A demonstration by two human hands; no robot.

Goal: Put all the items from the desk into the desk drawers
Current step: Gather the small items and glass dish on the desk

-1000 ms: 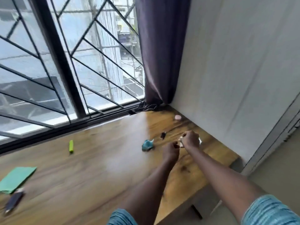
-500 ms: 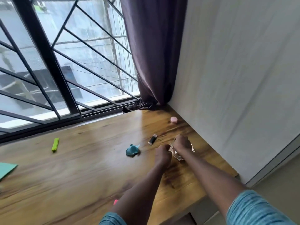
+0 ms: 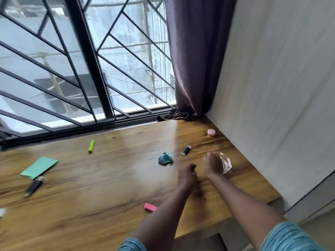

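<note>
My right hand (image 3: 213,164) grips a clear glass bottle (image 3: 226,163) low over the wooden desk (image 3: 101,192) near the right wall. My left hand (image 3: 187,173) hovers just left of it with fingers curled; whether it holds anything is hidden. Scattered on the desk are a crumpled teal item (image 3: 165,158), a small black USB stick (image 3: 186,150), a pink round jar (image 3: 211,132), a pink eraser (image 3: 150,207), a lime green lighter (image 3: 91,146), a green paper pad (image 3: 39,167) and a dark lighter (image 3: 34,185).
A barred window (image 3: 87,69) runs along the desk's far edge. A purple curtain (image 3: 195,57) hangs in the corner. A white wall panel (image 3: 281,87) borders the desk on the right. The desk's near edge drops off at bottom right.
The view swung left, revealing the green pad, dark lighter and pink eraser. My hands drew slightly apart, the right one keeping the glass bottle.
</note>
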